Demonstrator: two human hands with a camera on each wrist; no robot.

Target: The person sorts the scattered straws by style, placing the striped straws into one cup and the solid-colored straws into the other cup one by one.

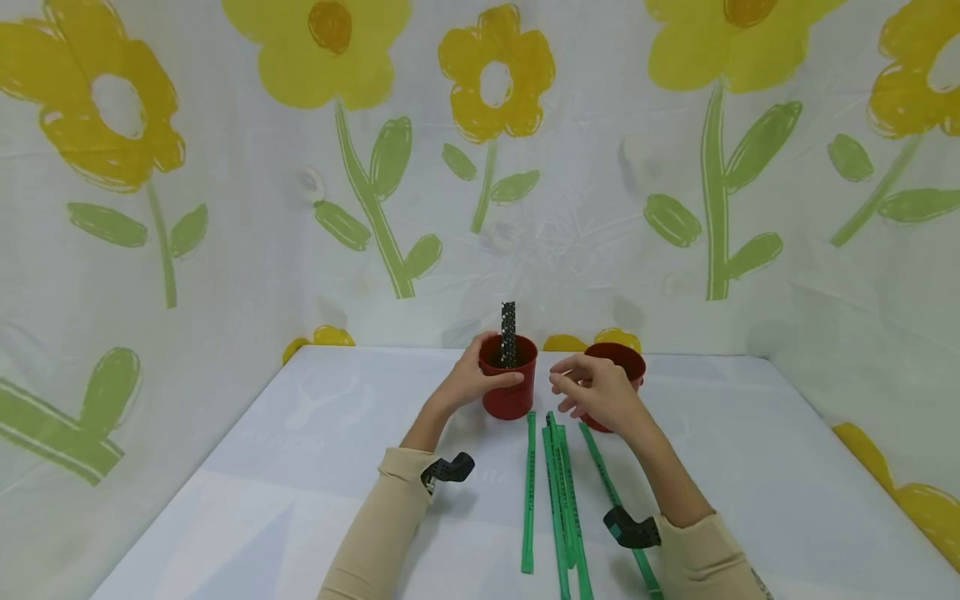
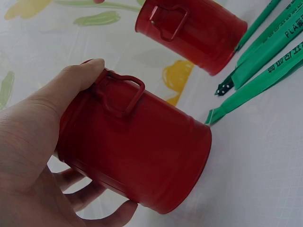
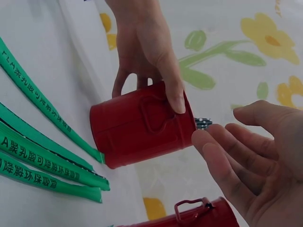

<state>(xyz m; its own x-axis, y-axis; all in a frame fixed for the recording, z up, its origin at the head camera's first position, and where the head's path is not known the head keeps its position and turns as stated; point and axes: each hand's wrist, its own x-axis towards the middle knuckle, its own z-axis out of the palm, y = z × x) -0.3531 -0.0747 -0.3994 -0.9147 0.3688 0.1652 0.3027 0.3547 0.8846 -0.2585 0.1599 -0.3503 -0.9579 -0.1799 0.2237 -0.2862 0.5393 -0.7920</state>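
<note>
My left hand (image 1: 471, 379) grips a small red metal bucket (image 2: 137, 146), its thumb over the near side by the rim and its fingers around the other side. Black straws with white dots (image 1: 508, 325) stand up out of this bucket. To its right, my right hand (image 1: 600, 393) hovers with fingers loosely bent and nothing between them. A second red bucket (image 1: 632, 360) is behind that hand, which partly hides it. Several green paper-wrapped straws (image 1: 558, 500) with dark printing lie on the table in front of the buckets; one dotted end pokes out of a wrapper.
The white table (image 1: 262, 500) ends at a back edge just behind the buckets. A pale curtain with yellow flowers (image 1: 495, 83) encloses the back and sides. One wrapped straw (image 1: 600, 462) runs at a slant beneath my right forearm.
</note>
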